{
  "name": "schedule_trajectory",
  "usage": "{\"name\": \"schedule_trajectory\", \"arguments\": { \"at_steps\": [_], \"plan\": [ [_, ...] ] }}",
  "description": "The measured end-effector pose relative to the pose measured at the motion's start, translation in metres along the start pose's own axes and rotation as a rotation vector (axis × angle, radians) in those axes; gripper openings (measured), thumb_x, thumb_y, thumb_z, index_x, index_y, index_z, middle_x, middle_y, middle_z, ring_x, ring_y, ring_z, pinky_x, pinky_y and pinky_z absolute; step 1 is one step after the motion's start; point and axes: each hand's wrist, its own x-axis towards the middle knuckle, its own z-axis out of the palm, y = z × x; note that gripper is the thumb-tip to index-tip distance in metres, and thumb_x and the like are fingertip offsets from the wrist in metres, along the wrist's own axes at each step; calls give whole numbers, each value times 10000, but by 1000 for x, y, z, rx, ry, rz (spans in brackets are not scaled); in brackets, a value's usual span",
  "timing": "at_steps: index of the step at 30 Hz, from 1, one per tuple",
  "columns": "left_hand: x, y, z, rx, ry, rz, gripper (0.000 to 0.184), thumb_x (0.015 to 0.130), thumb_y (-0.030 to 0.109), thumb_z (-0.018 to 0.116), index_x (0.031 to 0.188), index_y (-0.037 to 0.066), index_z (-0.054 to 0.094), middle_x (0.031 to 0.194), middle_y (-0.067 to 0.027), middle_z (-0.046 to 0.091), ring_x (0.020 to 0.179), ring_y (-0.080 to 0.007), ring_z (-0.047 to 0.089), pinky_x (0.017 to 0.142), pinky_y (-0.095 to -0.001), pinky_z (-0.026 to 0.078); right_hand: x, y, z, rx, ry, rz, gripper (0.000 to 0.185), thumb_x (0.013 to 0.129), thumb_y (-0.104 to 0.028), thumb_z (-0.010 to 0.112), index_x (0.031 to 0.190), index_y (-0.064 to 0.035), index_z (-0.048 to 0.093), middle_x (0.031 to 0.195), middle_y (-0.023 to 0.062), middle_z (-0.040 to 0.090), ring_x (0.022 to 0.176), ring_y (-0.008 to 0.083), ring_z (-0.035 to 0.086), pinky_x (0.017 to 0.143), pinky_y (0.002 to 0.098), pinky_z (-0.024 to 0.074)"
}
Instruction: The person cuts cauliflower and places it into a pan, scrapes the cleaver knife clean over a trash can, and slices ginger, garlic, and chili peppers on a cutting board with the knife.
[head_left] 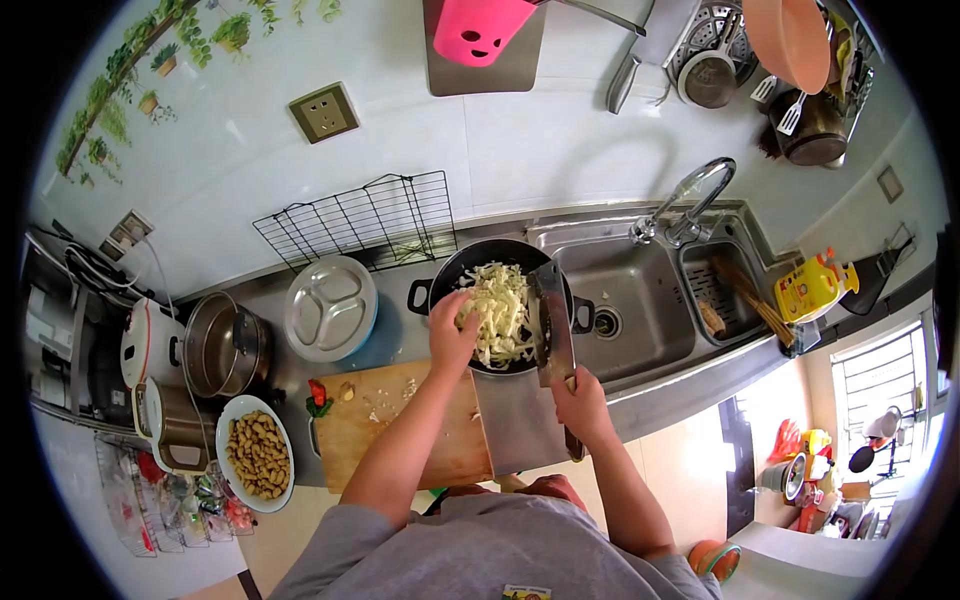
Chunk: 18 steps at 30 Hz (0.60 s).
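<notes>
A black two-handled pan (440, 283) on the counter holds a heap of pale shredded cabbage (503, 312). My left hand (455, 328) presses against the heap's left side, its fingers curled around some shreds; the fingertips are partly hidden. In my right hand (583, 408) is the handle of a cleaver (553, 325). Its broad blade lies over the right side of the pan, against the cabbage, with scraps stuck to it. Below and left of the pan, a wooden cutting board (400, 455) carries small cabbage bits, with red and green peppers (318, 398) at its left edge.
Right of the pan is a steel sink (640, 290) with a faucet (690, 215). A divided metal plate (330, 308), a steel pot (225, 350) and a bowl of peanuts (257, 455) stand left. Behind leans a black wire rack (365, 222). A yellow bottle (810, 287) stands far right.
</notes>
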Motion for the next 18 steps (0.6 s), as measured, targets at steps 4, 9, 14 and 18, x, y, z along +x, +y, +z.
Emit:
{"name": "schedule_trajectory", "arguments": {
  "at_steps": [4,9,14,18],
  "plan": [
    [-11,4,-18,88,35,-6,358,824,102,663,1180,77,629,1202,-131,589,1148,-331,513,987,-408,408,10,0,9,-27,-107,-109,266,880,-229,605,909,29,547,730,186,585,672,322,576,605,402,468],
    [-24,-11,-26,105,-7,42,357,839,100,641,1192,55,611,1190,-149,592,1139,-346,520,974,-421,416,22,-16,25,94,-304,-72,217,914,-191,589,883,13,524,588,61,537,464,152,542,455,314,451],
    [-33,-9,-34,128,-114,-58,379,840,111,640,1210,38,599,1229,-196,574,1160,-367,512,993,-432,411,28,-10,11,227,-306,48,254,931,-202,560,928,50,530,622,115,589,445,185,559,465,337,460],
    [-28,-2,-29,227,-170,73,439,833,128,652,1245,5,564,1261,-206,555,1182,-376,496,1009,-437,405,15,-9,-16,304,-209,43,229,927,-182,588,842,9,495,595,63,543,451,153,528,449,308,432]
  ]
}}
